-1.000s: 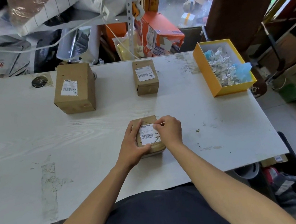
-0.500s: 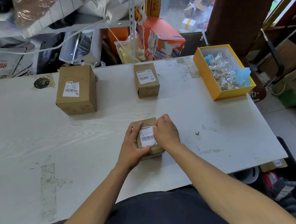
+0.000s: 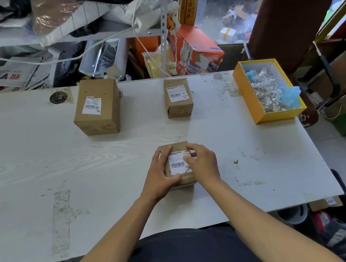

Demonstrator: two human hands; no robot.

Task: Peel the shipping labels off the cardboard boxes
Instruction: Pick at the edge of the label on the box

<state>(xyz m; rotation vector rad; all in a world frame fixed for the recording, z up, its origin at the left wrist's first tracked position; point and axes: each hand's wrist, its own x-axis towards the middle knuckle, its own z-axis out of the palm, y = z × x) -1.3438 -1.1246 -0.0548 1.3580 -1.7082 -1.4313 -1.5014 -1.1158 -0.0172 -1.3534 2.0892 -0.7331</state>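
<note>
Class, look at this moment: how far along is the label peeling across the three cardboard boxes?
Done: crumpled labels fill the yellow box.
In hand: left hand steadies the near box; right hand picks at its label.
Left: labels remain on the large box and the middle box.

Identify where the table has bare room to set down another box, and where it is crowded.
Bare: the wide stretch left of the left hand, below the large box; and the strip between the right hand and the yellow box. Crowded: the far edge, with the small box.
</note>
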